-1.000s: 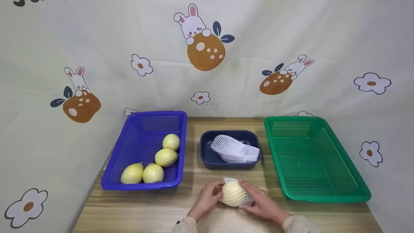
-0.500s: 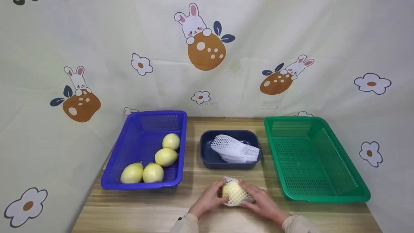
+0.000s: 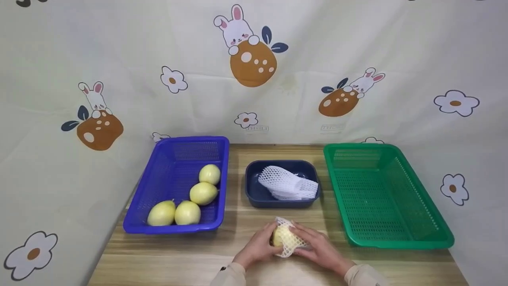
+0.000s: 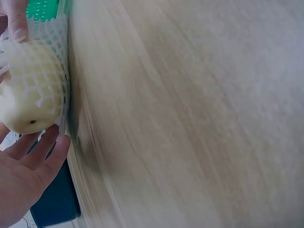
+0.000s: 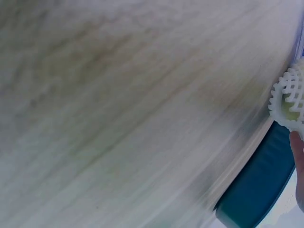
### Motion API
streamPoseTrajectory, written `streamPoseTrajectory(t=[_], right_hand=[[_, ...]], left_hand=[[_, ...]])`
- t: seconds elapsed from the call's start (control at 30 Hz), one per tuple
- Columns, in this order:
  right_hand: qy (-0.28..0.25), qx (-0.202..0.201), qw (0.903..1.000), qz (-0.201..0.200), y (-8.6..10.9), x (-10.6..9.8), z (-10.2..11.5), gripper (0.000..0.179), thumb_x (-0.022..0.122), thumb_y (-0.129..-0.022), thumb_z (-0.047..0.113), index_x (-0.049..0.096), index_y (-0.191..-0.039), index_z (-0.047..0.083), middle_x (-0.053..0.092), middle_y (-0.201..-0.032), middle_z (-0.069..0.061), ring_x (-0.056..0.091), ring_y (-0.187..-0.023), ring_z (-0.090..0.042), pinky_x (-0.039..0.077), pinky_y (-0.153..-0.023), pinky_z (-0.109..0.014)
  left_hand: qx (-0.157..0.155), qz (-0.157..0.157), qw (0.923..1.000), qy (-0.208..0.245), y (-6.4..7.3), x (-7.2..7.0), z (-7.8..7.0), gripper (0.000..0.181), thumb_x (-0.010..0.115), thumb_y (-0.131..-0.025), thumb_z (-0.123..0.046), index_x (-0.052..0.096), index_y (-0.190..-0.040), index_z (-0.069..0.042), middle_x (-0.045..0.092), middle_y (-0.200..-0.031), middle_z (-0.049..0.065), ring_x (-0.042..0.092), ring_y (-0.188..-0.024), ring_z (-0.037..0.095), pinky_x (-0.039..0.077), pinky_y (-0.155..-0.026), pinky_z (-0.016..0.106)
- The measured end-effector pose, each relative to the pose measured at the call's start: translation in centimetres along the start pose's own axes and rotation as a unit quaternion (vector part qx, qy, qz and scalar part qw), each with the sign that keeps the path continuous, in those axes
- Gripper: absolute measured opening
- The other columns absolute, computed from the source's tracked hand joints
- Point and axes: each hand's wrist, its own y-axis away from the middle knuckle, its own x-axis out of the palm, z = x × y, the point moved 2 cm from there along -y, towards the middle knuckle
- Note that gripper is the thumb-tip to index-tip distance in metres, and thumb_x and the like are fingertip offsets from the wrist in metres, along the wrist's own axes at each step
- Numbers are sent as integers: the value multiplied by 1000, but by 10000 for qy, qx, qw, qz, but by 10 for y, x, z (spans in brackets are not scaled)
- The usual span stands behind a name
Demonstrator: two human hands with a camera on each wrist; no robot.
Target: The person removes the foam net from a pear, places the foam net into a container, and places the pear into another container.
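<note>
A pale yellow pear (image 3: 279,237) is partly covered by a white foam net sleeve (image 3: 292,243), low in the middle of the head view. My left hand (image 3: 257,246) grips its bare left end. On the other side, my right hand (image 3: 323,250) holds the netted end between thumb and fingers. The left wrist view shows the pear's bare end (image 4: 19,113) with a small dark spot, above the left fingers (image 4: 45,154). At the right edge of the right wrist view, the net (image 5: 280,102) touches a fingertip; most of that hand is out of frame.
A blue basket (image 3: 135,229) with several pears (image 3: 187,212) stands at left. Behind the hands, a dark blue tub (image 3: 282,203) contains white foam nets (image 3: 279,182). A green basket (image 3: 397,241) is at right. A patterned cloth (image 3: 293,107) hangs behind the wooden table (image 3: 178,258).
My left hand has shifted right and closed round the pear's left end. The net's loose edge has moved down at the front. Baskets and tub stay put.
</note>
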Motion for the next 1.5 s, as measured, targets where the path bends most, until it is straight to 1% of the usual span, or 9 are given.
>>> streamPoseTrajectory(t=[0.1,0.2,0.33,0.4,0.6,0.83,1.1,1.3,1.5], right_hand=[[33,251,9991,349,0,0,0,64,66,-77,35,42,-131,10,40,-132,-11,46,-111,-26,41,-86,-40],[-13,360,9978,565,1,0,1,65,63,-79,36,38,-133,10,36,-135,-12,43,-114,-27,39,-88,-40],[-156,219,9987,437,1,-1,2,61,64,-79,31,43,-130,7,40,-132,-13,44,-113,-26,39,-89,-39],[-234,173,9988,397,2,-1,2,60,65,-79,30,44,-129,6,42,-130,-13,45,-113,-25,39,-89,-38],[-533,212,9973,448,-1,-6,6,56,64,-80,25,45,-129,5,44,-129,-12,45,-113,-24,38,-89,-37],[-557,-119,9979,320,-9,-13,9,48,65,-79,14,51,-124,5,51,-122,-9,51,-107,-22,39,-89,-30],[-499,-433,9978,89,-16,-17,13,35,61,-79,4,59,-115,5,59,-111,-8,57,-98,-21,42,-85,-27],[-442,-435,9980,-74,-28,-26,15,35,57,-76,-2,62,-109,6,61,-107,-5,59,-94,-19,46,-79,-28],[-119,-562,9974,-438,-50,-48,17,37,59,-73,-3,63,-108,7,61,-107,-5,59,-92,-19,46,-78,-29]], left_hand=[[114,-32,9999,-86,-1,3,-1,68,70,-65,-11,39,-124,2,48,-111,11,49,-96,19,41,-83,32],[-9,-93,9995,-286,-2,6,0,71,70,-62,-12,39,-125,2,48,-111,11,49,-95,20,41,-84,33],[-424,-107,9988,-227,-2,9,2,77,73,-59,-17,38,-126,0,44,-111,9,48,-97,21,40,-86,34],[-506,-104,9986,-84,-1,9,3,80,74,-59,-19,37,-126,0,43,-113,9,47,-99,21,39,-87,34],[-474,-142,9981,372,4,5,6,73,75,-59,-21,39,-121,-9,49,-112,5,49,-96,17,40,-84,32],[-395,-58,9971,655,9,-9,3,70,76,-61,-30,40,-117,-12,48,-113,3,48,-98,16,39,-84,31],[-298,-74,9979,576,13,-20,1,65,76,-62,-31,41,-115,-14,50,-111,2,50,-93,14,41,-81,30],[-190,-364,9967,698,18,-35,0,69,76,-62,-30,41,-119,-13,48,-114,2,48,-96,16,40,-82,32],[-4,-898,9942,597,29,-68,-5,72,77,-62,-36,43,-120,-9,48,-114,4,47,-99,19,39,-83,39]])
